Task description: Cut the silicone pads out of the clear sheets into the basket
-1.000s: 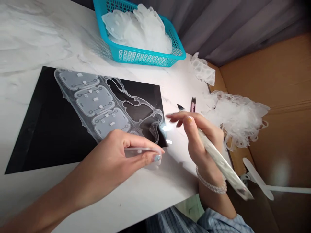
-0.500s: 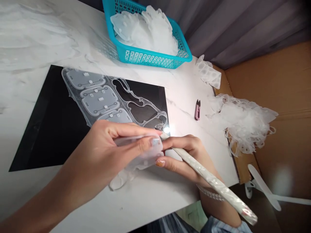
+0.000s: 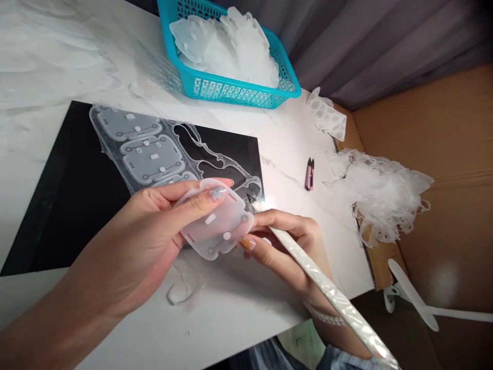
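A translucent silicone piece (image 3: 215,226) with small raised tabs and slots is pinched between thumb and fingers of my left hand (image 3: 169,216). It lies tilted, its flat face toward me. My right hand (image 3: 287,246) is closed around a long stick-like tool (image 3: 316,272) wrapped in pearly white, with a dark pointed tip; its exact kind is unclear. The right thumb and index finger also touch the piece's right corner. Behind my hands, a translucent silicone sheet (image 3: 152,156) with similar pieces and cut-out openings rests on a black mat (image 3: 69,205).
A turquoise basket (image 3: 239,92) holds a pile of translucent pieces. Small pink thread snips (image 3: 309,174) lie on the white table (image 3: 285,149). Tangled silicone scraps (image 3: 385,190) hang by a cardboard box (image 3: 435,139) at right. A curled strip (image 3: 181,293) lies near the front.
The silicone piece has turned from nearly folded or edge-on to flat, its face now showing. The right fingers have moved slightly left along with it. The view has shifted a little.
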A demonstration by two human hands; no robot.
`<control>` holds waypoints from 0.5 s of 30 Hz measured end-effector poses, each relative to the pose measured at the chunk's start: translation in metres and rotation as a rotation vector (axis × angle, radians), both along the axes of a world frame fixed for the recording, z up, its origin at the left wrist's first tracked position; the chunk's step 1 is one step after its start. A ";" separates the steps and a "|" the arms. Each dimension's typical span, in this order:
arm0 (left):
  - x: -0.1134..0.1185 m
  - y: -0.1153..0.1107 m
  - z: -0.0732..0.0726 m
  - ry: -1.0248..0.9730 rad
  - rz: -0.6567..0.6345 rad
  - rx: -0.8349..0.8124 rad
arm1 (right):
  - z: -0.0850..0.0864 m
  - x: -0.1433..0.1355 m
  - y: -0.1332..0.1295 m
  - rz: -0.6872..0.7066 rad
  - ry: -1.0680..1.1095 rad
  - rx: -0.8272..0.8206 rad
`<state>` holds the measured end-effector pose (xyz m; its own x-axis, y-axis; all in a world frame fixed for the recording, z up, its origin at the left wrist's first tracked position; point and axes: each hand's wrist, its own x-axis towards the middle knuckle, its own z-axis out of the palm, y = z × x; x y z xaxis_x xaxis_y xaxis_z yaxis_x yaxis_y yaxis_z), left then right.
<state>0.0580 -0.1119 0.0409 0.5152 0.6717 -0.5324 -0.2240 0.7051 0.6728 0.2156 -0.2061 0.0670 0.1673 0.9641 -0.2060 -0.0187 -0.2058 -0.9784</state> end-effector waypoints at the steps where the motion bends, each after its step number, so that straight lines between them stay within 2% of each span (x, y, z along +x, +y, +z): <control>1: 0.000 0.001 0.001 0.004 0.010 -0.005 | 0.001 -0.001 0.000 -0.007 -0.024 0.020; 5: 0.000 0.002 0.006 -0.036 0.006 -0.032 | -0.001 0.000 -0.002 -0.061 -0.053 0.031; 7: -0.002 0.004 0.009 -0.076 -0.052 -0.078 | -0.005 0.003 -0.002 -0.070 0.056 0.014; 12: -0.007 0.008 0.008 -0.095 -0.194 -0.134 | -0.017 0.015 0.003 -0.023 0.483 -0.057; 15: -0.008 0.009 0.007 -0.086 -0.199 -0.133 | -0.019 0.018 0.006 -0.040 0.544 -0.084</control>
